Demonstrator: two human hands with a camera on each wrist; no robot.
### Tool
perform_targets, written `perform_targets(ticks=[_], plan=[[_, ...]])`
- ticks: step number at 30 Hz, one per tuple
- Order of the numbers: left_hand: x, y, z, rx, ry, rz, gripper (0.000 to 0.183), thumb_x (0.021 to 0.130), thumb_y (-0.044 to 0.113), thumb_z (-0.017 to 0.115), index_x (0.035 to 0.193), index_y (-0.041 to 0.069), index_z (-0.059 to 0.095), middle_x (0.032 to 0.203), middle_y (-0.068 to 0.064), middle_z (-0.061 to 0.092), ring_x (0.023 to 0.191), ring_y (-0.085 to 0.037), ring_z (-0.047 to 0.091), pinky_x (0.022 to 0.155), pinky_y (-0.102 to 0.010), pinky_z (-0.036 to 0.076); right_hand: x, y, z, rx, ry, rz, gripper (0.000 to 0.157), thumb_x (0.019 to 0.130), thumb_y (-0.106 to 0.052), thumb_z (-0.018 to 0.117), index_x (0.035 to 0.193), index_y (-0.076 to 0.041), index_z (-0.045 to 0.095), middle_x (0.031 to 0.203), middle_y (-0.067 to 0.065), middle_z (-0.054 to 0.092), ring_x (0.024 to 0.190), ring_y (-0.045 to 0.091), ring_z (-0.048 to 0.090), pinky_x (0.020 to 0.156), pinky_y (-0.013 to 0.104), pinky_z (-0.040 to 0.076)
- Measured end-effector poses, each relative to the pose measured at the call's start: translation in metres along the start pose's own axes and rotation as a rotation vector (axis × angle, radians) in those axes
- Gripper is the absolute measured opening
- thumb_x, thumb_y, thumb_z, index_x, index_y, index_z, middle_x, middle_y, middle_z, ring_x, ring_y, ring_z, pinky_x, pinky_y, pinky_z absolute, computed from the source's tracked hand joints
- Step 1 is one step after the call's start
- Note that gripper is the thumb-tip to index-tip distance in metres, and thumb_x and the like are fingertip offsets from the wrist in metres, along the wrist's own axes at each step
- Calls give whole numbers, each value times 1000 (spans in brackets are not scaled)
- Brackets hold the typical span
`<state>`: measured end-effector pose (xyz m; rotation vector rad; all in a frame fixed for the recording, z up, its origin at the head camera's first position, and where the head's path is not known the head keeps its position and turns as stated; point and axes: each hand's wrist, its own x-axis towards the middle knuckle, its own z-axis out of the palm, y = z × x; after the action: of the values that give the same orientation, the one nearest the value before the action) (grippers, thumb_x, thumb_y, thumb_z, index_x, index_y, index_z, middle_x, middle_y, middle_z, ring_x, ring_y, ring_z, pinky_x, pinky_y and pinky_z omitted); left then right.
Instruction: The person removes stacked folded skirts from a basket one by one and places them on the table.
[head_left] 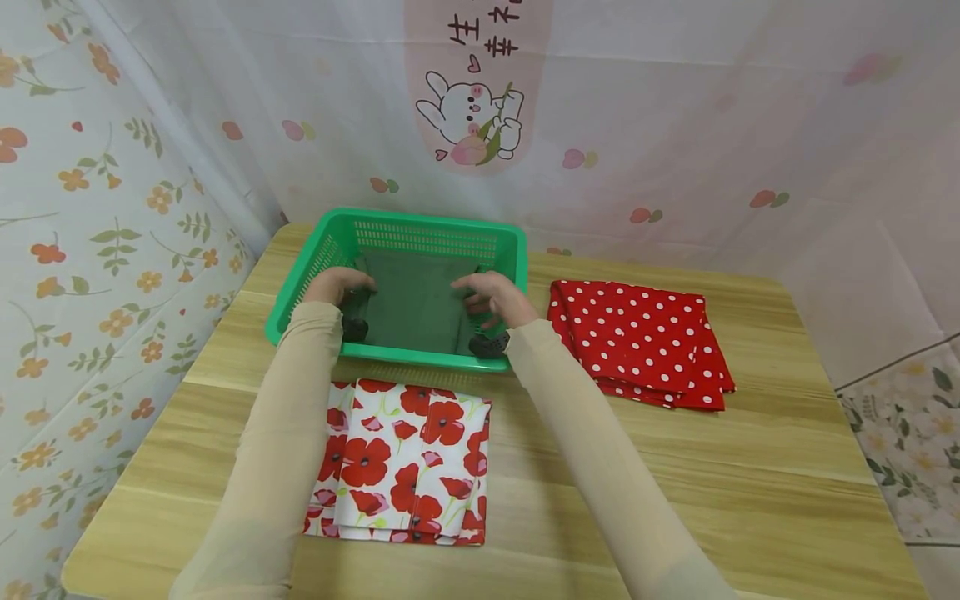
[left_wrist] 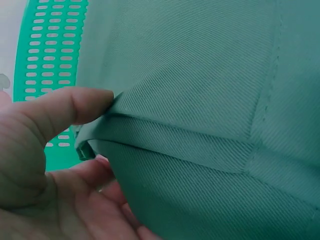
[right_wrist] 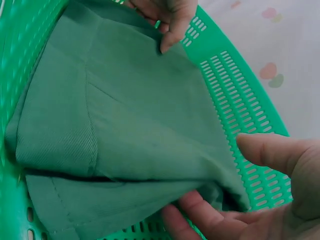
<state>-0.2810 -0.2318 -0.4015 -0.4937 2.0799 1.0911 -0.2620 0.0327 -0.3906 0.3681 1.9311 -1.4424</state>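
A folded green cloth [head_left: 416, 300] with stitched seams lies inside a green plastic basket [head_left: 420, 357] with slotted walls. My left hand [head_left: 337, 286] reaches in at the left end. In the left wrist view its thumb [left_wrist: 90, 104] lies on top of the cloth's folded edge and its fingers go beneath, pinching the layers. At the other end is my right hand [head_left: 501, 298]. In the right wrist view its fingertips [right_wrist: 197, 202] reach under the cloth's edge, while the thumb [right_wrist: 265, 150] stands apart from the fabric.
A folded white cloth with red poppies [head_left: 405, 467] lies in front of the basket on the wooden table [head_left: 765, 500]. To the basket's right is a folded red polka-dot cloth [head_left: 637, 342]. A printed curtain [head_left: 660, 150] hangs behind the table.
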Motion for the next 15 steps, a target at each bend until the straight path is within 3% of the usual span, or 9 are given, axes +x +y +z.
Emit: perform_targets(ticks=[3,5,15], plan=[[-20,6,6,-39,-37,-4,79,96,26,42,144,-7,-11,153,-25,-5,141,-38,1,114,-45,11,0,0,0,-56,-18,-9,48,89,-29,62,130,-7,49,128,14,55,118,28,52,93,53,43],[-23,6,7,-61,-54,0,78,97,26,40,144,-7,-13,153,-24,-9,141,-36,-1,114,-44,9,1,0,0,-98,-26,-12,42,90,-26,61,125,-5,54,125,13,57,115,27,54,92,51,44],[-18,5,9,-176,-47,61,76,96,19,43,144,-6,-10,153,-19,1,136,-31,12,114,-40,12,1,-8,2,-255,-28,-17,28,93,-18,56,113,0,60,114,16,61,106,28,59,92,46,45]])
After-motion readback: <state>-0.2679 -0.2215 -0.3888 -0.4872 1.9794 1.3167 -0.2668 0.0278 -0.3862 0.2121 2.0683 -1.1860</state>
